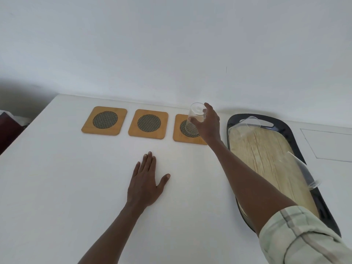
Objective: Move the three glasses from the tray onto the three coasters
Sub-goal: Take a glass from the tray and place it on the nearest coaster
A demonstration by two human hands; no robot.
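Glasses are the concern: one clear glass [196, 117] is sitting in the right hand [206, 123], whose fingers are wrapping its side, over the right coaster [187, 131]; whether its base is touching the coaster yet, I cannot tell. Two more are standing on the tray [285, 128], a far glass [245, 128] near the handle cutout and a near glass [302, 170] at the tray's right rim. The left hand [145, 182] is lying flat on the table [57, 187], fingers spread wide, holding nothing. Risks, as I judge them: the glass is looking tilted, so letting go early could be tipping it off the coaster's edge; smooth glass could be slipping in a loose hold; and the forearm is crossing the tray's near-left side, so a careless pull back could be knocking a glass there. The coasters are rounded wooden squares with dark woven mesh discs at centre; the middle coaster [148, 122] and left coaster [104, 121] are lying bare. The tray is a long oval, glossy black rim around a pale grained panel.
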